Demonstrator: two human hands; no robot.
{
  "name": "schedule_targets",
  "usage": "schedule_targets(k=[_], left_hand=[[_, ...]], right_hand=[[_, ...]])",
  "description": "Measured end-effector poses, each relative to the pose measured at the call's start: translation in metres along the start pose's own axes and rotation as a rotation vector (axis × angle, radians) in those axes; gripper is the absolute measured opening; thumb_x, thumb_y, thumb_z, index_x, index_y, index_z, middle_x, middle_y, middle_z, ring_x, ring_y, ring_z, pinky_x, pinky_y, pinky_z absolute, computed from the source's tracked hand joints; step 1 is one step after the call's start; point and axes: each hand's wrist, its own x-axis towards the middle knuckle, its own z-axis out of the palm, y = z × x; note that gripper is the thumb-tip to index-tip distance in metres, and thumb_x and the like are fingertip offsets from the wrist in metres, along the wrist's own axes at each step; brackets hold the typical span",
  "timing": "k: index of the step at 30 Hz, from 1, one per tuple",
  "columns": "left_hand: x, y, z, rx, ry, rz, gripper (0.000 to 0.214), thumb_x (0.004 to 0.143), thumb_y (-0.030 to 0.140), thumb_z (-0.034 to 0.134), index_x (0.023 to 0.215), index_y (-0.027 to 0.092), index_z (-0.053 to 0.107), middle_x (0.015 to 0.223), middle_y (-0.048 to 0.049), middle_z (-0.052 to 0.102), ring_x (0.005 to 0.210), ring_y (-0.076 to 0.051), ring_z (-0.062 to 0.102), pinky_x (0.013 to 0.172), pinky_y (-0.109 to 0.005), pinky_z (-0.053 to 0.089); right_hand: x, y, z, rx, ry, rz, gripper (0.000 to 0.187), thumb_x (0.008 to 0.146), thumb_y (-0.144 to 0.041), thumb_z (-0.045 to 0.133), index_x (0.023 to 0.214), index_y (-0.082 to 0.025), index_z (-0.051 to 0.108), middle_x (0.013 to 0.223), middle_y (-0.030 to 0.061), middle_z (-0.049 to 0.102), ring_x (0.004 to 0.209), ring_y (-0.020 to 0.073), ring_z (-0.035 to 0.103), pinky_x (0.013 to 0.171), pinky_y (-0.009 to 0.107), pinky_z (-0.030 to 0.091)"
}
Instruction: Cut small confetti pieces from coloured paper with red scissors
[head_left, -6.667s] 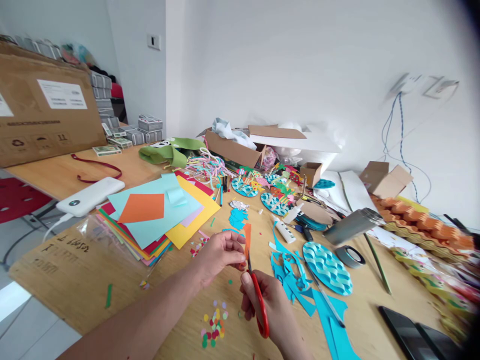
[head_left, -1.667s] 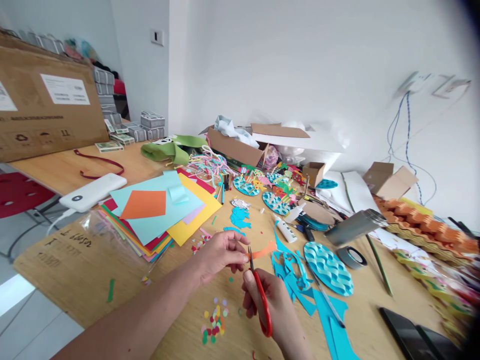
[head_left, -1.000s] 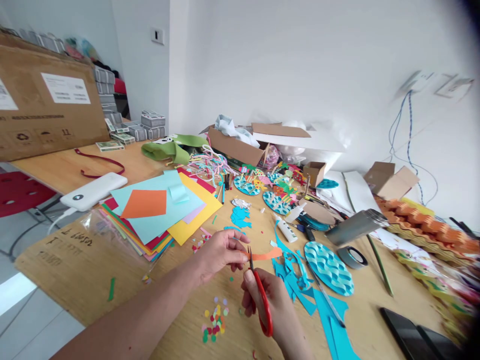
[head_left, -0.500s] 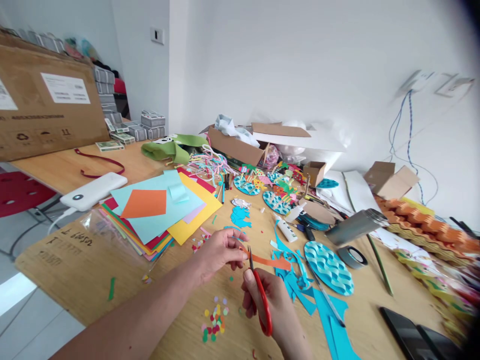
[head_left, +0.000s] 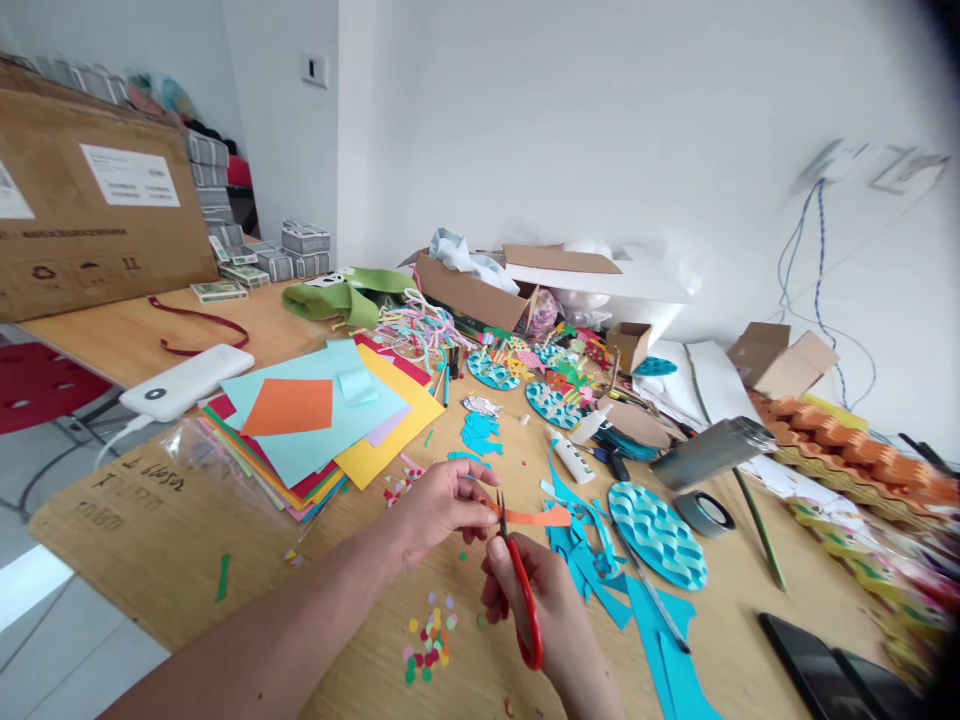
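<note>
My left hand [head_left: 448, 505] pinches an orange paper strip [head_left: 546, 516] between thumb and fingers, above the middle of the table. The strip's wider end sticks out to the right, over blue paper scraps [head_left: 581, 560]. Red-handled scissors [head_left: 529, 610] are gripped in my right hand [head_left: 544, 590], with the blades pointing up and crossing the strip close to my left fingertips. Just below my hands lie several small coloured paper dots [head_left: 431, 645]. A blue paper cutout [head_left: 480, 432] rests beyond my left hand.
Coloured paper sheets [head_left: 315, 440] and a white power bank [head_left: 187, 383] are on the left. To the right are a glue bottle [head_left: 574, 460], a wavy blue oval [head_left: 658, 535], a roll of tape [head_left: 705, 513], a metal flask [head_left: 712, 452] and dark phones [head_left: 832, 665]. Boxes [head_left: 472, 290] stand along the wall.
The free end of the orange strip has shifted slightly left and up, toward the scissors. Both hands stay nearly in place, and the scissors have moved very little.
</note>
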Motion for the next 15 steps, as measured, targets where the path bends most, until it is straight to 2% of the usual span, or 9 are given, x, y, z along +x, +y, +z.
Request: schedule_targets(k=[15], left_hand=[[-0.0004, 0.0057, -0.0011, 0.033, 0.013, 0.004, 0.036, 0.061, 0.015, 0.063, 0.095, 0.014, 0.052, 0.067, 0.0019, 0.055, 0.049, -0.007, 0.049, 0.044, -0.019, 0.035]], right_hand=[[-0.0012, -0.0027, -0.0001, -0.024, -0.022, 0.100, 0.050, 0.070, -0.064, 0.051, 0.060, -0.015, 0.049, 0.040, -0.0011, 0.055, 0.032, 0.0083, 0.047, 0.034, 0.016, 0.031]])
